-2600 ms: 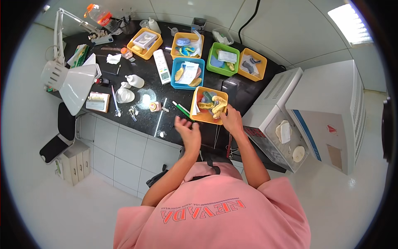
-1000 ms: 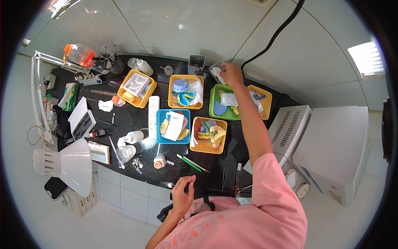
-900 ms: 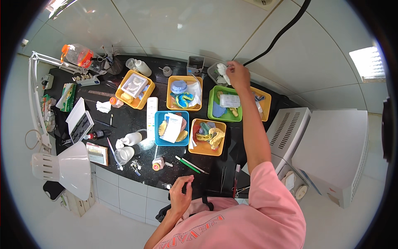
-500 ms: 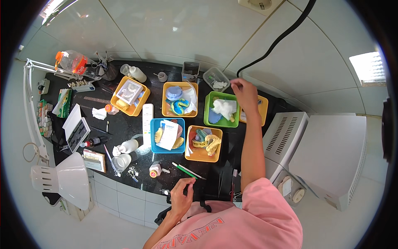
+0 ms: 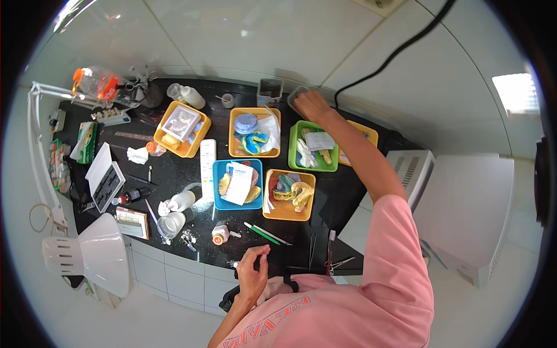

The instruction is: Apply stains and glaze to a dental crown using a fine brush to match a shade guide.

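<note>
At the back of the desk my right hand (image 5: 312, 105) reaches down into a clear plastic container (image 5: 293, 96); its fingertips are hidden inside. Below that forearm stands a green basket (image 5: 314, 167) with a crumpled white piece (image 5: 306, 154), a pale folded paper (image 5: 320, 140) and yellowish pieces. My left hand (image 5: 253, 275) rests near the front edge with its fingers curled in, and nothing shows in it. Just beyond it lie a green-handled tool (image 5: 266, 235) and a small pink-and-white bottle (image 5: 220, 233).
Yellow baskets (image 5: 290, 216) and a blue basket (image 5: 238, 205) hold dental moulds and papers. A white lamp (image 5: 87, 255) and several bottles stand left. Tweezers (image 5: 312, 249), a toothbrush (image 5: 331, 246) and scissors (image 5: 342, 263) lie front right, near a white machine (image 5: 458, 209).
My right hand has moved left and down into the clear container. In the green basket, the white crumpled piece now sits at the left, and the pale paper shows. My left hand remains curled.
</note>
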The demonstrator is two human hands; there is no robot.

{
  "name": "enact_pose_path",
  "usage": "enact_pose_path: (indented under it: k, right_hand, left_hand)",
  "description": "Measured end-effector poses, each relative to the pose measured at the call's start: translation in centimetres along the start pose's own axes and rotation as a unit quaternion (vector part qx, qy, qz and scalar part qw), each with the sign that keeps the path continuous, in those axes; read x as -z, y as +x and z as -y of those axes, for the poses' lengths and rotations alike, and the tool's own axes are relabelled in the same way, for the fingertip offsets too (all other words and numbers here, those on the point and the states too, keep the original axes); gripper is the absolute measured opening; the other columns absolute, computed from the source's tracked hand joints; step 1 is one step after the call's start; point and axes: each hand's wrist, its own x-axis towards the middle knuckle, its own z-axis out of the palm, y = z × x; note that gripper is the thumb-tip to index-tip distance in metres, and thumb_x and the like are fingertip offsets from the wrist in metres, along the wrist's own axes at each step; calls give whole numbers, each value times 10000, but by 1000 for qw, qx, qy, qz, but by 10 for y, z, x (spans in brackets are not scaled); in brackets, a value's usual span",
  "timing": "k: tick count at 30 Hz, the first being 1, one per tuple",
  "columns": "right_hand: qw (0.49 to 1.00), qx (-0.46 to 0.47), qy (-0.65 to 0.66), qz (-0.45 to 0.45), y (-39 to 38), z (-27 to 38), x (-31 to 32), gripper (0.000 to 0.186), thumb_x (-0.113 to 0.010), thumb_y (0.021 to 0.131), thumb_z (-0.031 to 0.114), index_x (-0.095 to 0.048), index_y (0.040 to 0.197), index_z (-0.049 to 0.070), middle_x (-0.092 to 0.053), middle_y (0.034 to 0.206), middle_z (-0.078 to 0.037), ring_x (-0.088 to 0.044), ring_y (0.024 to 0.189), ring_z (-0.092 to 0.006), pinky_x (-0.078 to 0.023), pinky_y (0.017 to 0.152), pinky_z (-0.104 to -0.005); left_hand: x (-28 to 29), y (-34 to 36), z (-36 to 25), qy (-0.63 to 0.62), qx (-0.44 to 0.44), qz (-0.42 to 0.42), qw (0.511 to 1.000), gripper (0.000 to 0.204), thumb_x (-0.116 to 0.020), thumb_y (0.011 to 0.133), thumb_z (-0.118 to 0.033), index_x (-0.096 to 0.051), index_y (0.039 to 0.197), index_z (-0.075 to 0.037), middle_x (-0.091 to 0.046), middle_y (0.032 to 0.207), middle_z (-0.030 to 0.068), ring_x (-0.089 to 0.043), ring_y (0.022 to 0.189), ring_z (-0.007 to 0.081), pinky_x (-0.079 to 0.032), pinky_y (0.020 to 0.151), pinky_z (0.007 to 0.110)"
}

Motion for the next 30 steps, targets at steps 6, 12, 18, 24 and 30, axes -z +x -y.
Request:
enact_pose_path:
  k: [6, 12, 18, 24, 30]
  right_hand:
    - [984, 125, -21, -124, 24, -6, -38, 141, -590, 861, 188, -654, 753, 123, -666, 813, -89, -682, 772, -270, -552, 636, -409]
    - [979, -118, 69, -149, 15, 2, 7, 155, -582, 859, 120, -651, 996, 95, -692, 1001, -126, -667, 951, -328, -537, 817, -445]
    - [729, -371, 337, -467, -24, 74, 65, 57, -617, 829, 50, -668, 834, 25, -680, 758, -174, -687, 767, -350, -539, 701, -432]
    - [596, -309, 617, -412, -184, 235, 162, 122, -698, 865, 109, -634, 821, 15, -665, 742, -100, -666, 666, -245, -507, 626, -337]
    - [656, -297, 553, -419, -306, 274, 172, 78, -744, 816, 77, -724, 873, 27, -676, 919, -71, -630, 844, -228, -505, 727, -325]
  left_hand:
    - [-1, -10, 7, -2, 6, -9, 1000, 195, -523, 945, 62, -650, 1091, 36, -674, 982, 113, -654, 900, 186, -511, 846, 307]
    - [-14, -18, 4, 5, 11, 81, 997, 202, -517, 972, 33, -630, 1139, 38, -672, 1033, 114, -653, 926, 174, -511, 857, 298]
    - [-33, -13, -19, -46, 3, 78, 996, 232, -503, 972, 37, -600, 1182, 40, -659, 1033, 111, -652, 927, 186, -514, 867, 310]
    - [-35, 7, -57, -301, 61, 20, 952, 378, -523, 1046, -213, -501, 1338, 25, -602, 1203, 114, -623, 1019, 145, -508, 941, 312]
    - [-53, -26, -68, -441, 102, 84, 888, 319, -558, 1019, -123, -525, 1285, 50, -625, 1195, 130, -638, 1062, 161, -534, 944, 284]
